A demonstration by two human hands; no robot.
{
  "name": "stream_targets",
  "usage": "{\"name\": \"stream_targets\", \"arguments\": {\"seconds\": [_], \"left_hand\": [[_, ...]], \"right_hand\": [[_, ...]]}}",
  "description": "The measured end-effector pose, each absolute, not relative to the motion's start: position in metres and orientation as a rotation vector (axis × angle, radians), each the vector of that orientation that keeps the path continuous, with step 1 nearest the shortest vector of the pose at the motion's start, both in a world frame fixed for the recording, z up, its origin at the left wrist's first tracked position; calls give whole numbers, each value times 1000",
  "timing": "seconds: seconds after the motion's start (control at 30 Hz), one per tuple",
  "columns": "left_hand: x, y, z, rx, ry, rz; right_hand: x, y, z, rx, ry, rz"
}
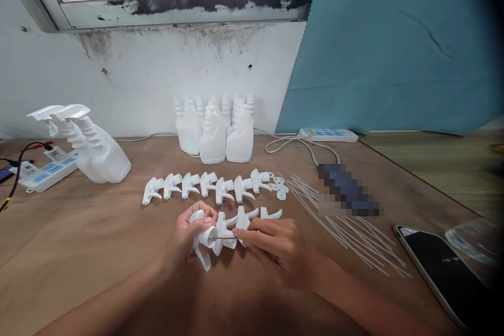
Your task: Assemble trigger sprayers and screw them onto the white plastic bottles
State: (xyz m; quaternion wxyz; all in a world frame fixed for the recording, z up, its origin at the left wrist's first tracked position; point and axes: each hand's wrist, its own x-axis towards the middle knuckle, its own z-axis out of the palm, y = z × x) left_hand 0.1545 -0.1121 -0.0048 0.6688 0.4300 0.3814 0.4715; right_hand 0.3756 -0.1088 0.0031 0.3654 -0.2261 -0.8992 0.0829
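Note:
My left hand (181, 233) is closed around a white trigger sprayer head (202, 254), its round cap opening turned to the right. With fingers pinched, my right hand (277, 244) holds a thin, metallic-looking tool (224, 237) whose tip reaches the cap opening; how far it goes in cannot be made out. Between and behind my hands lie more sprayer heads (244, 216), partly covered by my fingers. Further back, a row of white trigger sprayer heads (191, 185) stretches across the brown table, with small white round discs (281, 195) at its right end.
White bottles (213, 134) stand by the wall, and bottles with sprayers (100, 155) stand at left beside a power strip (53, 170). Thin white tubes (334, 228) lie at right, near a phone (441, 268) and a clear container (472, 239). Another power strip (328, 135) sits behind.

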Motion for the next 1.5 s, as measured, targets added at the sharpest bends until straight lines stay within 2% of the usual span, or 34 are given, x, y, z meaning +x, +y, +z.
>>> {"name": "stream_targets", "arguments": {"seconds": [0.2,0.43,0.93,1.3,1.5], "left_hand": [[156,-115,-3,1107,946,1042],[155,-115,-10,993,930,1072],[156,-115,-5,902,843,1022],[161,-120,-3,889,904,1120],[164,-127,-9,929,803,1063]], "right_hand": [[377,-114,0,-599,-2363,15],[373,-114,-19,-570,-2283,60],[377,-109,-2,-551,-2281,311],[364,-124,-24,-704,-2276,75],[363,-127,-24,-683,-2404,234]]}}
